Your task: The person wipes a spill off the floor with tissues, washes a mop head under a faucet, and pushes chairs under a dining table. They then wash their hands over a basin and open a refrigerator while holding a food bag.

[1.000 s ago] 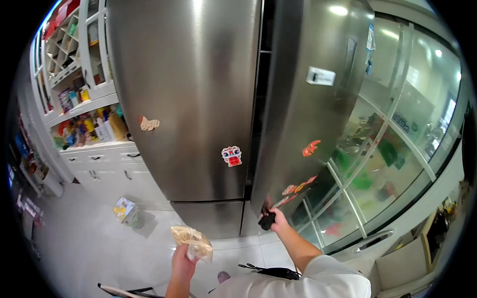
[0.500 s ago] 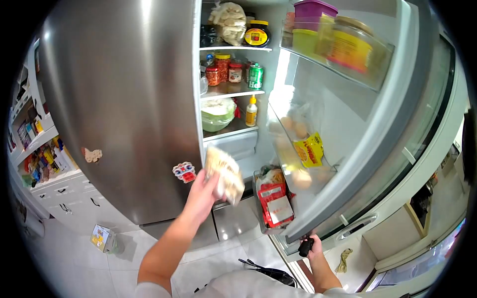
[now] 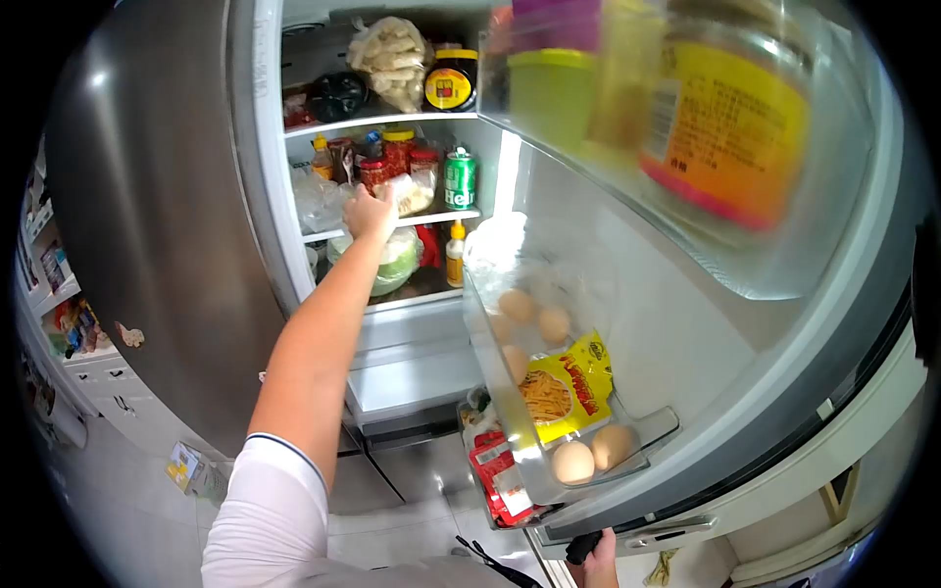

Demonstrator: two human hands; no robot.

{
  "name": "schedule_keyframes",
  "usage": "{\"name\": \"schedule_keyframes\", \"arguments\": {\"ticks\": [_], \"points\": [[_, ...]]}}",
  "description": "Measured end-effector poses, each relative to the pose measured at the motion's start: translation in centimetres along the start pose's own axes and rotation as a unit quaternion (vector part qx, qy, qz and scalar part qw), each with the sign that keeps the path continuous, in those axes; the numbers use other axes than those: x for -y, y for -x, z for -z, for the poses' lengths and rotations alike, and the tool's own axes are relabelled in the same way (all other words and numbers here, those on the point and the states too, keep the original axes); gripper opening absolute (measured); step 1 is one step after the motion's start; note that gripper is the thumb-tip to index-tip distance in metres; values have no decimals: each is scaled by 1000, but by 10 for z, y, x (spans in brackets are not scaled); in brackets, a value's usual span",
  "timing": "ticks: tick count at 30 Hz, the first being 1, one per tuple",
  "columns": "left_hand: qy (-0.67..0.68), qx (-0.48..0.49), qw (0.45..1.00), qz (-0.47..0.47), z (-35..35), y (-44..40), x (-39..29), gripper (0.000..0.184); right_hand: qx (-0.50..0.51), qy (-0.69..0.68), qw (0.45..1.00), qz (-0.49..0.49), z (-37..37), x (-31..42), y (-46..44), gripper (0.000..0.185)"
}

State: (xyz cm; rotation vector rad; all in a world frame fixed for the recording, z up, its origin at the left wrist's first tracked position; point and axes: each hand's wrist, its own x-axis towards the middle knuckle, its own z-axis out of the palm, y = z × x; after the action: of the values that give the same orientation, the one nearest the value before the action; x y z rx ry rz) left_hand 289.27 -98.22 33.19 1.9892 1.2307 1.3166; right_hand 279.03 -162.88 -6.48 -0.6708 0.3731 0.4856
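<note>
My left hand (image 3: 371, 212) reaches into the open fridge at the middle shelf. Its fingers are closed on a clear plastic bag of pale food (image 3: 416, 201), partly hidden by the hand, in front of red-lidded jars (image 3: 373, 174). A green can (image 3: 460, 179) stands to the right of the bag, and a crumpled clear plastic bag (image 3: 321, 201) lies to the left. Low at the door's edge, my right hand (image 3: 600, 561) is closed around a small black object (image 3: 583, 547) whose kind I cannot make out.
The open fridge door (image 3: 676, 323) fills the right side, with eggs (image 3: 573, 462) and a yellow snack packet (image 3: 573, 387) in its bin. Below the hand sit a wrapped green bowl (image 3: 397, 267) and a yellow-capped bottle (image 3: 455, 257). A carton (image 3: 186, 466) stands on the floor.
My left hand has carried the bag from in front of the fridge up and inward to the middle shelf. The view has moved closer; my right hand stays at the door's lower edge.
</note>
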Motion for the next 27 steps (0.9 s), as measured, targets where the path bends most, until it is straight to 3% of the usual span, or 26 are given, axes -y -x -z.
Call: {"name": "schedule_keyframes", "arguments": {"ticks": [1,2,3,6,9,11,13,17,19,23,24,25,27], "points": [[12,-18,1000,13,-1,6,1,72,-47,15,998,25,3,-2,-3,23],[57,-33,998,6,1,19,0,67,-31,15,999,14,19,-3,-13,32],[104,-48,993,-1,8,36,2,62,-25,27,999,3,5,1,-4,30],[351,50,933,-61,44,114,-1,43,-60,75,995,0,-9,7,5,29],[506,170,842,-77,118,208,-3,38,-96,166,981,-12,-24,13,23,26],[492,193,836,-146,165,252,1,33,-94,190,977,-32,-17,16,29,15],[528,190,802,-205,194,290,15,38,-85,221,971,-10,-56,16,64,13],[393,270,788,-388,260,365,43,57,-73,269,960,1,-61,-5,100,12],[363,350,782,-367,272,409,62,59,-27,303,952,-1,-63,-26,105,14],[279,361,825,-333,281,445,113,76,64,404,909,81,-114,-84,124,12],[287,341,837,-316,282,443,123,83,142,451,876,100,-121,-89,116,11],[278,302,858,-308,284,440,132,84,160,559,800,147,-137,-95,113,10],[197,256,902,-285,289,424,146,78,217,591,759,169,-175,-117,104,11]]}}
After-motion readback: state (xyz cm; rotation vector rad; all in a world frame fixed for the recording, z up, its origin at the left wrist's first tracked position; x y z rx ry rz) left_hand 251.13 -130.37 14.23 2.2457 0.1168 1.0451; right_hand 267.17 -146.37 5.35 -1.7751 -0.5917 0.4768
